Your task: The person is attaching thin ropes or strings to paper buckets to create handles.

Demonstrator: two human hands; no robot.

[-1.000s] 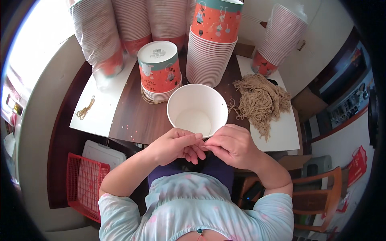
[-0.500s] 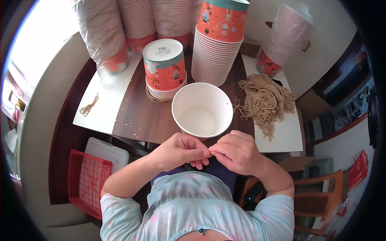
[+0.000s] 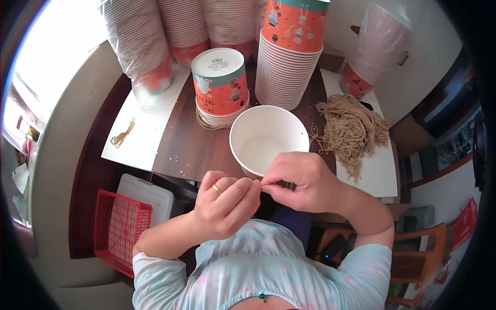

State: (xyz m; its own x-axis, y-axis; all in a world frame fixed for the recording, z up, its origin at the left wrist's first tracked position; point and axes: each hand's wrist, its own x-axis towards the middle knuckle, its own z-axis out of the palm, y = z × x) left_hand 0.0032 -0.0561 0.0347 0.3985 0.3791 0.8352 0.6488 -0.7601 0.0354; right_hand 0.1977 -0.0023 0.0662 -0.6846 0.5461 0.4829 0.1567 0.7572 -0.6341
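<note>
A white-lined paper bucket stands with its mouth toward me at the table's near edge. Just in front of its rim, my left hand is closed, fingers curled and a ring showing on one of them. My right hand pinches at the left fingertips and covers part of the bucket's near rim. Between the two pinches there seems to be a thin cord, mostly hidden by the fingers. Right of the bucket lies a tangled heap of tan cord.
Upside-down orange buckets stand behind, with cord round their base. Taller bucket stacks rise at the back, some wrapped in plastic. A small cord bundle lies left. Below are a red basket and a wooden chair.
My left hand has turned so its back shows, its fingers now curled in. The right hand has risen slightly over the bucket's rim. The whole view has shifted a little.
</note>
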